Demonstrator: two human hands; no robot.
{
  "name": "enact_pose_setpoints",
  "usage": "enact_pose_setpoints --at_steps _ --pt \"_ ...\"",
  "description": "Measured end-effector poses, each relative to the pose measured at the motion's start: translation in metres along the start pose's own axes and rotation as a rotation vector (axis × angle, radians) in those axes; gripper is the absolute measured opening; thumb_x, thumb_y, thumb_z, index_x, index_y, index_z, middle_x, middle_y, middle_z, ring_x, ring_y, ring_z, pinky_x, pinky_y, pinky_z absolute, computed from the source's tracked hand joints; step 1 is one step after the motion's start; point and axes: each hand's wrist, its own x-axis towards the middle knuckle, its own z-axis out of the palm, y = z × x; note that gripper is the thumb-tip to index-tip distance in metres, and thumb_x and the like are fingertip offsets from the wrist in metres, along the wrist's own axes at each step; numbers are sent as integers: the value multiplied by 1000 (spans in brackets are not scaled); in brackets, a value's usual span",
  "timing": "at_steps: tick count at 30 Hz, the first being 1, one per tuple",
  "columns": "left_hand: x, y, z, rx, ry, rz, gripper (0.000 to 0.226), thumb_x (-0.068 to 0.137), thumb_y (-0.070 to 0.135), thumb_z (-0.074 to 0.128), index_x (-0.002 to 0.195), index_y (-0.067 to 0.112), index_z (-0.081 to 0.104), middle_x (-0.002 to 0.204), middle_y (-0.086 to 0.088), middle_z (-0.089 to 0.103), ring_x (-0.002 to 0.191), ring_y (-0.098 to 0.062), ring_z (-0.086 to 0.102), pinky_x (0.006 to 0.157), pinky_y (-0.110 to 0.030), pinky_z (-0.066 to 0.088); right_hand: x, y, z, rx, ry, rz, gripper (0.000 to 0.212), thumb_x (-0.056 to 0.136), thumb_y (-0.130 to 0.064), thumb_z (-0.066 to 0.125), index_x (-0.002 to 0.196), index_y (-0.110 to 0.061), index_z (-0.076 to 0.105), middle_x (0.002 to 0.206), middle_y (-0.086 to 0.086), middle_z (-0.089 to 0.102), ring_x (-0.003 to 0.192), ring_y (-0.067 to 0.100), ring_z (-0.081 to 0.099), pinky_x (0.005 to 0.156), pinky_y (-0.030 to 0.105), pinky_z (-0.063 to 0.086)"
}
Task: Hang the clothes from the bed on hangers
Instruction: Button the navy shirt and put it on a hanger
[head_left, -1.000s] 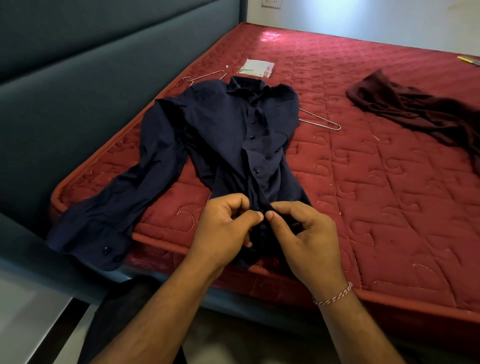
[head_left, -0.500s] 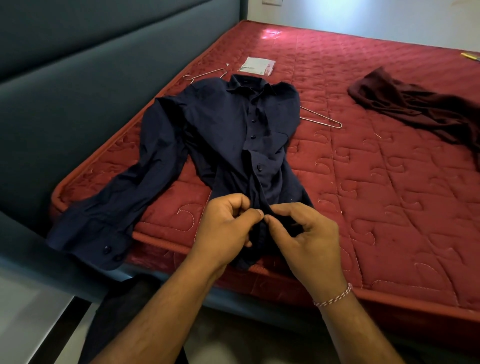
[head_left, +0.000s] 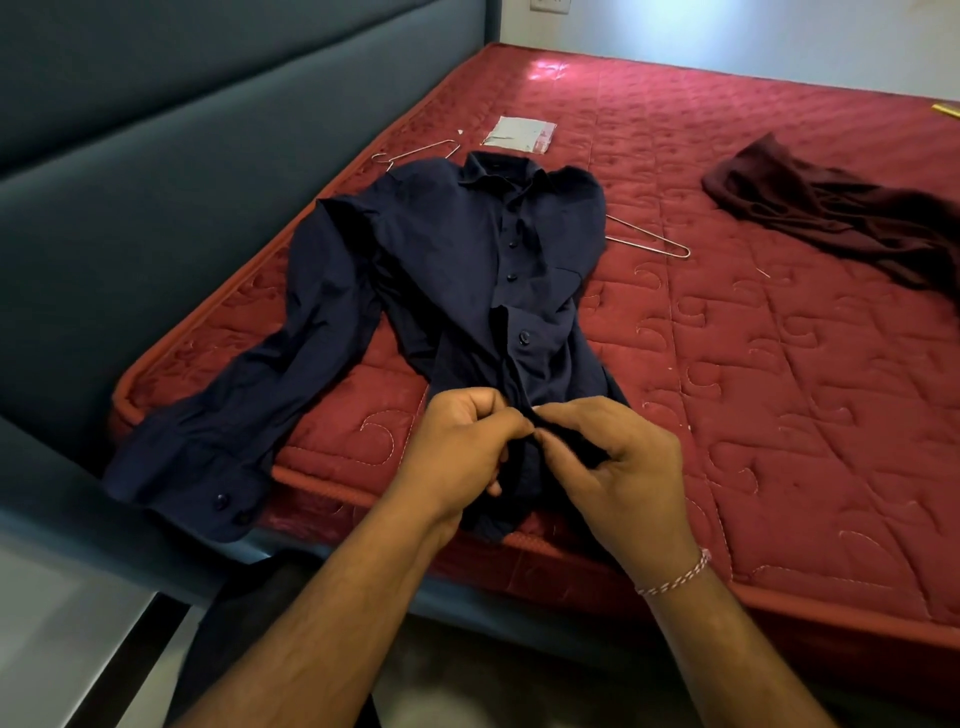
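Pinching the lower placket of the navy shirt (head_left: 457, 270) at centre frame, left hand (head_left: 457, 447) and right hand (head_left: 618, 467) work a button. The shirt lies on the red mattress (head_left: 779, 389), its wire hanger (head_left: 649, 241) underneath. Tugging the hem may drag the shirt off the hanger.

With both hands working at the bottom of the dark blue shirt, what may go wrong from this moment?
1. The navy shirt has its hem and one sleeve over the mattress edge; it may slide off while the left hand and right hand pinch the placket.
2. A wire hanger lies partly under the shirt's shoulder and could snag the cloth when lifted.
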Motion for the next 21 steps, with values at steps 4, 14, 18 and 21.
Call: enact_pose_setpoints --at_steps 4,14,18,21 --pt "2 1 -1 5 -13 -24 40 89 3 67 54 19 56 50 -1 46 41 -15 39 43 -26 36 16 11 -8 108 -186 21 24 83 -17 86 106 -19 80 100 -13 76 95 -4 70 86 16 54" --pt "0 -7 -2 98 -48 58 34 99 14 67 66 14 57 56 -4 53 44 -16 44 46 -29 42 25 23 -2 320 -213 175 22 81 -9 81 92 -27 76 89 -17 76 89 0 72 83 14 52" --pt "3 -12 -1 153 -44 75 30 98 17 70 70 13 60 54 -1 53 44 -12 46 46 -30 43 25 29 -5 437 -295 278 34 80 5 82 92 -26 75 91 -17 76 88 1 70 85 16 52" --pt "4 -14 1 173 -29 100 28 96 17 72 71 13 61 56 -1 53 44 -11 46 46 -29 43 23 26 -3 435 -268 286 28 78 -3 81 90 -27 74 91 -18 75 89 0 70 86 15 52"
